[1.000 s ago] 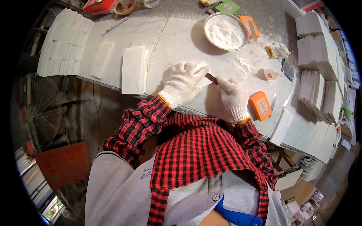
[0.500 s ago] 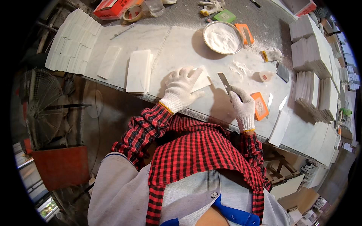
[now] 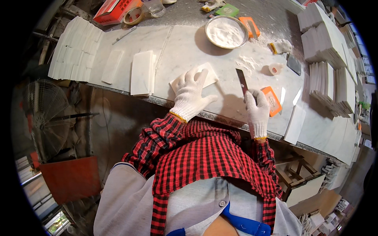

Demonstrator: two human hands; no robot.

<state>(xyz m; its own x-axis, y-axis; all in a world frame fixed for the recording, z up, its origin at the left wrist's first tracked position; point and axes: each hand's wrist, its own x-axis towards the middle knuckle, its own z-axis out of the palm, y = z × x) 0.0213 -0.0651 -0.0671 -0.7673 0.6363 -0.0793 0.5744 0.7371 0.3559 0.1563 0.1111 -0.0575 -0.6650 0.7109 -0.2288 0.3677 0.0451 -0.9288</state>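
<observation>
A white tile (image 3: 211, 74) lies on the table (image 3: 183, 47) beneath the left hand (image 3: 191, 89), which is spread wide. The right hand (image 3: 257, 104) grips a blade (image 3: 241, 80), apart from the tile. Near that hand sits an orange box (image 3: 272, 100).

A matt knit glove (image 3: 186, 103) covers my left hand (image 3: 192, 89), a smooth, stone-like tile (image 3: 211, 76) beneath it; my right hand (image 3: 256, 108) holds a metal blade (image 3: 241, 81), a card box (image 3: 273, 100) beside it, a shiny-rimmed metal bowl (image 3: 225, 47) beyond.

Bright tabletop (image 3: 182, 49), leftward shadows, curved edges
</observation>
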